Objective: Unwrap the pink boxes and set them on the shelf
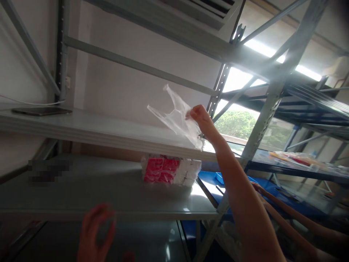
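Note:
My right hand (201,117) is raised above the upper shelf (117,133), with its fingers closed on a thin, translucent white plastic bag (180,116). The bag hangs out to the left of the hand, its two handle ends pointing up and left. Low in the view, in front of the lower shelf, is my left hand (95,233); its fingers are curved and apart, with nothing between them, and slightly blurred. A plastic-wrapped bundle of pink and white packs (171,170) rests on the lower shelf (103,193), below the bag.
A flat dark device (41,111) lies at the upper shelf's left end beside a white cable (32,103). A grey metal upright (264,123) stands right of my arm. Beyond it, another person's arms (291,222) reach over a blue surface (302,207).

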Demonstrator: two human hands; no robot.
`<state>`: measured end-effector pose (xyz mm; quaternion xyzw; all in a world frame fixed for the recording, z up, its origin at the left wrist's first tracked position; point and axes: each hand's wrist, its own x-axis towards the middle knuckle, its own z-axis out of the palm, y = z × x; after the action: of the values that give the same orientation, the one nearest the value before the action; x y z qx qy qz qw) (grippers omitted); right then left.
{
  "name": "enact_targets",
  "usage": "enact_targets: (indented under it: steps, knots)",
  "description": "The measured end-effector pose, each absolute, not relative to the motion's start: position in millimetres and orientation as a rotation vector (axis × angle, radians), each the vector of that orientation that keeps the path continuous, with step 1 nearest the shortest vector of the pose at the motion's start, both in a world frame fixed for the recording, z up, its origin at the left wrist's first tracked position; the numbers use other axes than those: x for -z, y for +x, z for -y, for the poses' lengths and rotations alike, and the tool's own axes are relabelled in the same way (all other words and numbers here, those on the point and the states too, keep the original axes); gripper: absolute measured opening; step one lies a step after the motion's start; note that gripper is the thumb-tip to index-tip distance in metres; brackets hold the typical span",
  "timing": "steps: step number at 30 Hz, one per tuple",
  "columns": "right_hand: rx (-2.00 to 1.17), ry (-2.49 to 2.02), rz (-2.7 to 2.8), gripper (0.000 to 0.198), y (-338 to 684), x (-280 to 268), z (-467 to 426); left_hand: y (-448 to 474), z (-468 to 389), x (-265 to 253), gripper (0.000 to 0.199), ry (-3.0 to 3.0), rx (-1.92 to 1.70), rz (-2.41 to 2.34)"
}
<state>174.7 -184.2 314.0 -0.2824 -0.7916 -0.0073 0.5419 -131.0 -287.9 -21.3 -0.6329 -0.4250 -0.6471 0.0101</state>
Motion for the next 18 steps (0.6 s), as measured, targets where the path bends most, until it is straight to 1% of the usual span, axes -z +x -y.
enact_targets:
  steps: [1,3,6,8,10,12,13,15,18]
  knots:
    - [-0.034,-0.603,1.879,0.024,165.1,-318.0,199.9,-131.7,276.9,-3.3,0.037,-1.958,2.174,1.312]
    - [-0.146,-0.514,1.878,0.022,146.3,-324.8,229.9,-130.5,253.5,-56.6,0.056,-2.013,2.459,1.153]
    - [-0.322,-0.387,1.867,0.018,122.9,-329.2,266.5,-120.7,226.6,-120.0,0.091,-2.327,2.602,0.873]
    - [-0.39,-0.345,1.875,0.018,112.4,-327.0,282.5,-109.3,220.9,-140.2,0.104,-2.54,2.645,0.82]
    - [-0.408,-0.349,1.88,0.021,106.0,-321.0,291.4,-96.4,226.0,-145.6,0.112,-2.714,2.683,0.864]
    - [-0.405,-0.365,1.864,0.025,103.0,-312.1,294.4,-85.6,237.8,-143.4,0.112,-2.88,2.723,0.923]
    - [-0.411,-0.374,1.853,0.027,102.7,-306.8,294.3,-82.1,244.2,-141.1,0.109,-2.952,2.742,0.941]
    - [-0.431,-0.41,1.839,0.032,104.5,-295.1,292.0,-80.5,254.1,-136.0,0.097,-2.991,2.813,0.959]
    - [-0.45,-0.5,1.818,0.036,113.0,-274.9,287.5,-92.1,255.9,-126.2,0.073,-2.727,2.987,1.057]
